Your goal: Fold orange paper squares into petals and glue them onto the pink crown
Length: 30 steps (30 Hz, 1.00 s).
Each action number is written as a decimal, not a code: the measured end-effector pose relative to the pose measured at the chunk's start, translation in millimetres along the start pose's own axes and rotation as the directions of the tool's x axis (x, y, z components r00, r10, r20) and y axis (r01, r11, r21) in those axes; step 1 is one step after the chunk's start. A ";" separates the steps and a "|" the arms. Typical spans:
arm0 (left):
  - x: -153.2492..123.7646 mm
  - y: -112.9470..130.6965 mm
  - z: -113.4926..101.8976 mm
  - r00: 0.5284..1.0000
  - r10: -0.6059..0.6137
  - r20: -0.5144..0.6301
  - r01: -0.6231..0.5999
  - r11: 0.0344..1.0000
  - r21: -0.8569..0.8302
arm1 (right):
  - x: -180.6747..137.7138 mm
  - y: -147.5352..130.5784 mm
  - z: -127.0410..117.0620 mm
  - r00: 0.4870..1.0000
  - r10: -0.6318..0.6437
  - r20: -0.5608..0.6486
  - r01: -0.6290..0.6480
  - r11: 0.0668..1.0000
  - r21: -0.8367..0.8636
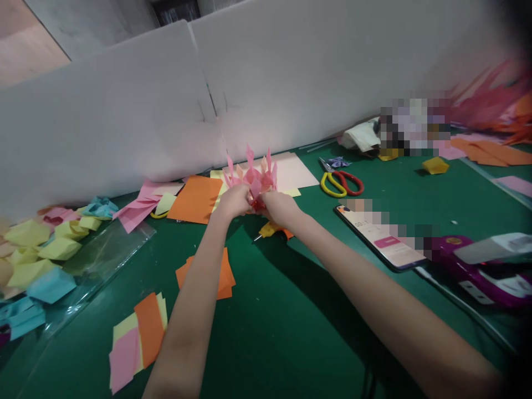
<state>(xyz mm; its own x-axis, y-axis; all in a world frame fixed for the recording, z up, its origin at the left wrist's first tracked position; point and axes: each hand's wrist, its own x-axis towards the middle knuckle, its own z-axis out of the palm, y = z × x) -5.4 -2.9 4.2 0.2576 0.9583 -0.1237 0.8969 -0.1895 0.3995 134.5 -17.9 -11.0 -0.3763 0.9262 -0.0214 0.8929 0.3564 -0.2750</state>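
Near the back of the green table, both my hands hold a pink folded-paper piece (pixel 252 176) with several upright points, some paler. My left hand (pixel 236 200) is closed on its lower left side. Pressed in at the lower right side is my right hand (pixel 281 206), fingers curled. A small red part shows between the fingertips; the exact grip is partly hidden. Just below my hands lies a yellow and orange tool (pixel 269 230) with a thin metal tip. Behind the paper piece rest an orange sheet (pixel 197 197) and a pale pink sheet (pixel 295 170).
Scissors (pixel 341 182) with red and yellow handles and a phone (pixel 380 235) lie to the right, beside a purple device (pixel 484 271). Folded yellow and blue paper pieces (pixel 41 249) are heaped left. Paper slips (pixel 139 338) lie in front. A white panel (pixel 291 77) stands behind.
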 end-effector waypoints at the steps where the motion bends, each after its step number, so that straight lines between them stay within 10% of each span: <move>1: 0.2 -0.2 0.0 1.000 0.001 0.001 -0.001 1.000 0.000 | -0.4 -0.3 -0.4 1.000 -0.002 0.003 0.002 1.000 -0.006; 30: -1.0 7.7 0.0 0.997 0.016 -0.070 -0.006 0.990 0.138 | -2.2 1.2 -0.3 1.000 -0.027 0.006 0.028 0.993 -0.111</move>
<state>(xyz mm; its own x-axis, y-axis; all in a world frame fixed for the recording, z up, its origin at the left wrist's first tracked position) 1.3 -5.3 7.4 0.2459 0.9678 -0.0534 0.9363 -0.2230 0.2713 136.4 -19.5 -11.0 -0.4019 0.9155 -0.0196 0.9041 0.3933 -0.1672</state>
